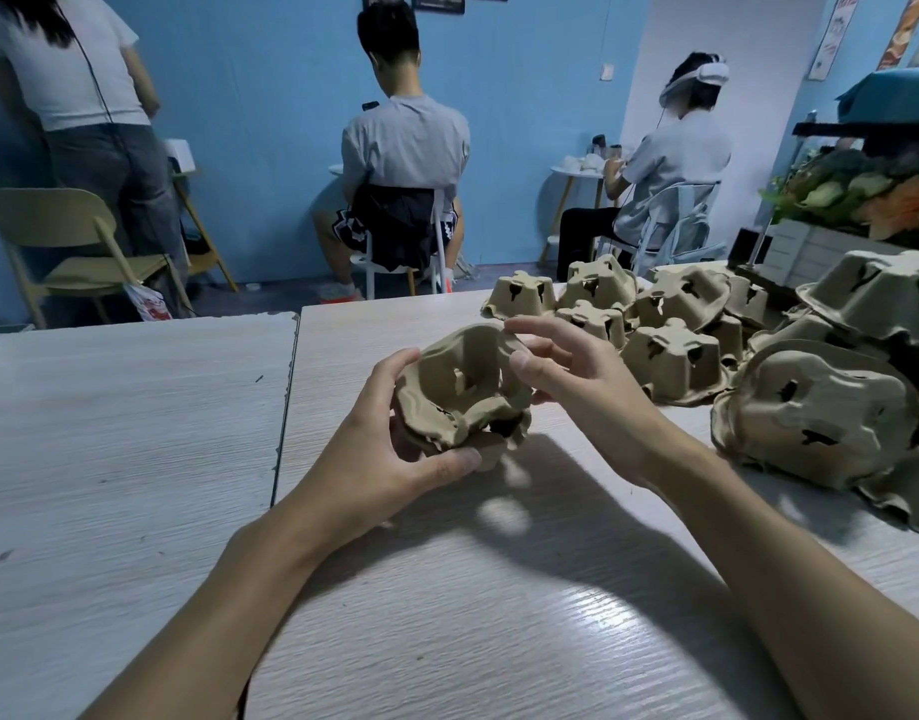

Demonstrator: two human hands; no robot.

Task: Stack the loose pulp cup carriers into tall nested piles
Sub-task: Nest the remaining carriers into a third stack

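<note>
A small nested bunch of brown pulp cup carriers [462,394] hangs above the table's middle, cups facing up and tilted toward me. My left hand [390,449] grips it from the left and below, thumb under the near rim. Just right of it, my right hand [571,371] has loosely curled fingers; its index fingertip touches the far rim, and the thumb stays just off the carrier. Several loose carriers [670,356] lie upside down on the right, with a large one [816,413] nearest.
Two pale wood tables [135,459] meet at a seam left of the hands. Three people are beyond the far edge, backs turned, with chairs [73,241]. A crate of artificial vegetables [862,200] stands at the far right.
</note>
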